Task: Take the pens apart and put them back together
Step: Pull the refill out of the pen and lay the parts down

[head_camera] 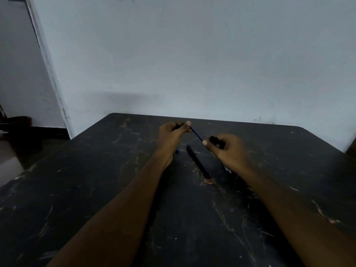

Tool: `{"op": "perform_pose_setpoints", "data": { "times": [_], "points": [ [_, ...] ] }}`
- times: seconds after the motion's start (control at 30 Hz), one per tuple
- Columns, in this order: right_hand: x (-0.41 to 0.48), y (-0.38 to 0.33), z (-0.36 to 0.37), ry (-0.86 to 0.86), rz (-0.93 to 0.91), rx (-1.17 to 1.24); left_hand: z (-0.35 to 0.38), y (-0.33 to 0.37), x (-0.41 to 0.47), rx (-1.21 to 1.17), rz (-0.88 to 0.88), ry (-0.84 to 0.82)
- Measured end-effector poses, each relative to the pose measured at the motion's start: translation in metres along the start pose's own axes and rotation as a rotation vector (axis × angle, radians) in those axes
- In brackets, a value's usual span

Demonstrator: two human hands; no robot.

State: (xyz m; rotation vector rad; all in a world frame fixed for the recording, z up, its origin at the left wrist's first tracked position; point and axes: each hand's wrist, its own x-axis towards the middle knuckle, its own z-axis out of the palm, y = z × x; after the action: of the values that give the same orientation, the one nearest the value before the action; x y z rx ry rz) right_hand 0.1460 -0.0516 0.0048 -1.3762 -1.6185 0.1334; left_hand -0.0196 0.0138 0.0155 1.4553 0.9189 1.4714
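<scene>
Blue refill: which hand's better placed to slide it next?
Left, probably: the left hand pinches one end of the blue refill, while the right hand holds the black barrel at its other end.

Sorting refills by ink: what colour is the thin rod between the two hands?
The thin rod is dark blue, clearest in the head view.

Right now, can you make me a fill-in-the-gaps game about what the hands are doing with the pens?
1. The left hand pinches a thin refill coloured ____.
2. The right hand grips a short pen piece coloured ____.
3. On the table, a black pen lies ____ the two wrists.
Missing words: blue, black, between.
</scene>
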Motion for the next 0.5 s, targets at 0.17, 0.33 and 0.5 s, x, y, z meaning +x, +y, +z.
{"op": "perform_pose_setpoints", "data": {
  "times": [0.17,0.33,0.5],
  "points": [
    [0.002,0.005,-0.001,0.027,0.071,0.038,0.005,0.000,-0.004,-0.016,0.007,-0.024],
    [0.011,0.024,-0.016,0.136,0.210,-0.011,0.007,-0.003,-0.003,-0.001,-0.028,-0.030],
    [0.010,0.048,-0.036,0.092,0.412,-0.203,0.008,-0.006,-0.006,0.120,0.027,-0.012]
  ]
}}
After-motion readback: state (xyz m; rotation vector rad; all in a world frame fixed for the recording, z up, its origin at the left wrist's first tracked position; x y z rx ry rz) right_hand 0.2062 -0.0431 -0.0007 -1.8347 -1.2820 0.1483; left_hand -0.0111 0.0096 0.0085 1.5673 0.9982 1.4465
